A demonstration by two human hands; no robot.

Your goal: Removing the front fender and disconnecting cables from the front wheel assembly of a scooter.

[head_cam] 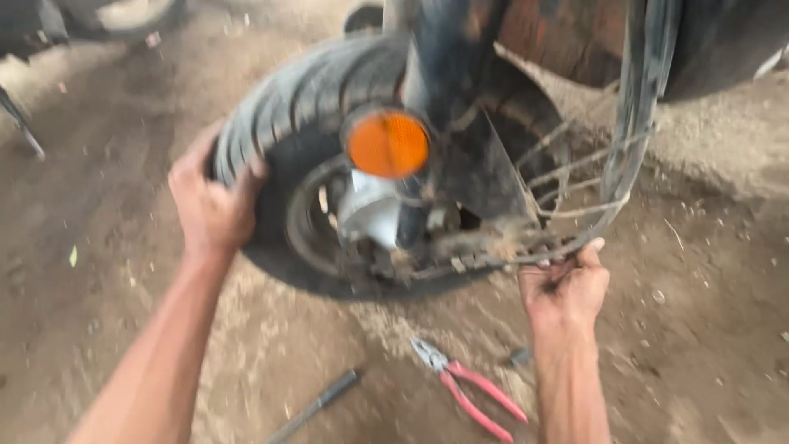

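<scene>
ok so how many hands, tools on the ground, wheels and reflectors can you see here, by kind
hands: 2, left hand on the tyre, right hand at the wire guard
tools: 2, red-handled pliers, dark rod
wheels: 1
orange reflectors: 1
total: 6

No packages, labels, signs or screens in view.
</scene>
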